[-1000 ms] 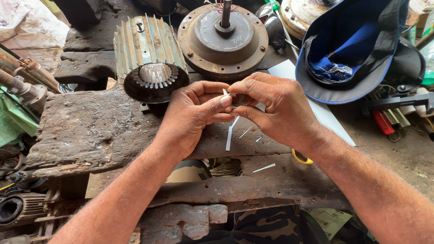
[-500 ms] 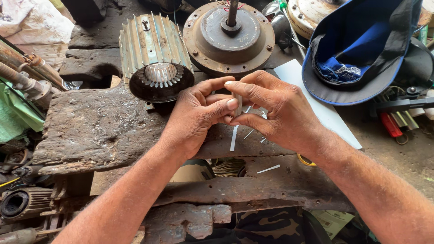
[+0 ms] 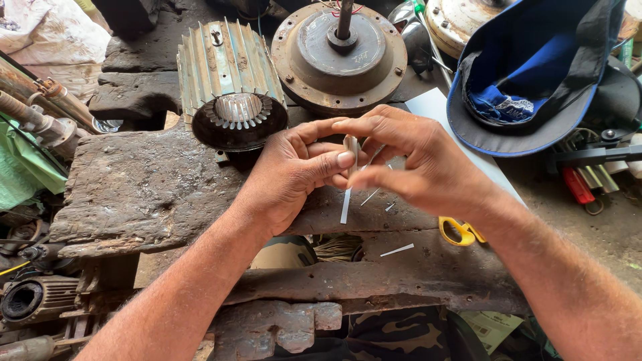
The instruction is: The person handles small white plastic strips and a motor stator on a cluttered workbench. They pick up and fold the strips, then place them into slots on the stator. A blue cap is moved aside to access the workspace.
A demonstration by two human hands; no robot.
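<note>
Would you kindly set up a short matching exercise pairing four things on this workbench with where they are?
1. white strip
2. finned motor housing
3. blue cap
4. yellow-handled scissors

a. upside down, far right
b. pinched between left hand and right hand
c. under the right wrist
d. far left of the round end plate

Pairs: 1-b, 2-d, 3-a, 4-c

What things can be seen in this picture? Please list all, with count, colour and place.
strip: 1, white, pinched by both hands
scraps: several, white, on bench
stator: 1, grey, finned, behind left hand
motor cover: 1, rusty, round, top centre
cap: 1, blue, upside down, top right
scissors: 1, yellow handles, under right wrist
bench: 1, dark wood
left hand: 1, centre
right hand: 1, centre right
</note>
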